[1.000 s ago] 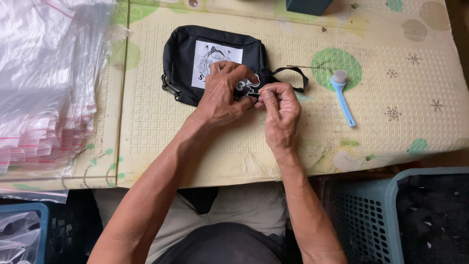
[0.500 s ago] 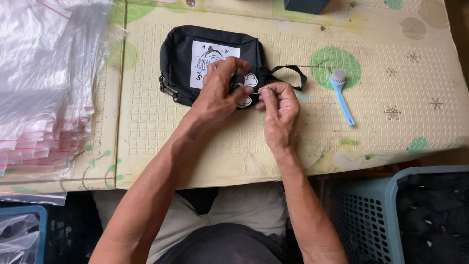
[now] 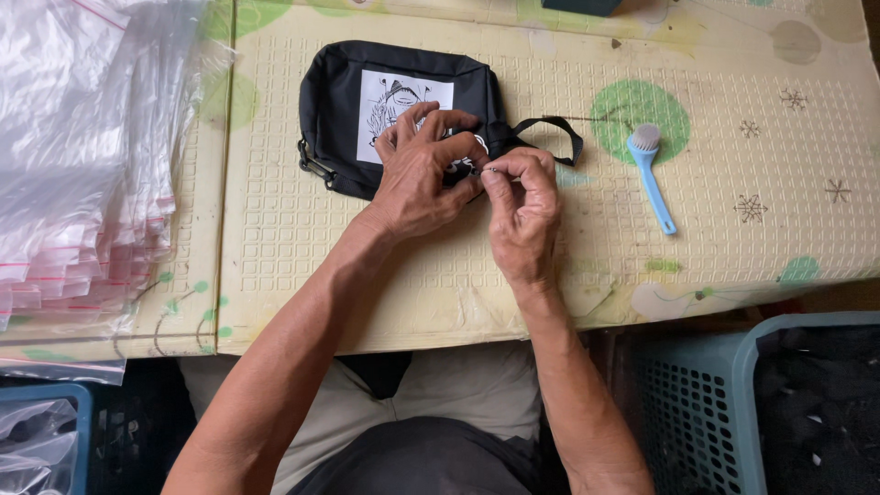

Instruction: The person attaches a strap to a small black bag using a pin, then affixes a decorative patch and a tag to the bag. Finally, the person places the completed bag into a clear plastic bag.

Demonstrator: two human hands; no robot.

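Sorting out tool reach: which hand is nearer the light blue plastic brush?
Right. The right hand sits just left of the light blue plastic brush; the left hand lies farther left.

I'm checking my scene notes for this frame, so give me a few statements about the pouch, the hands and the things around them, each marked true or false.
1. The left hand rests on the black pouch. True.
2. The blue brush is in the right hand. False: it lies on the mat, apart from both hands.
3. Clear bags are stacked at the left. True.
4. The pouch's strap hangs off the table edge. False: it lies on the mat.
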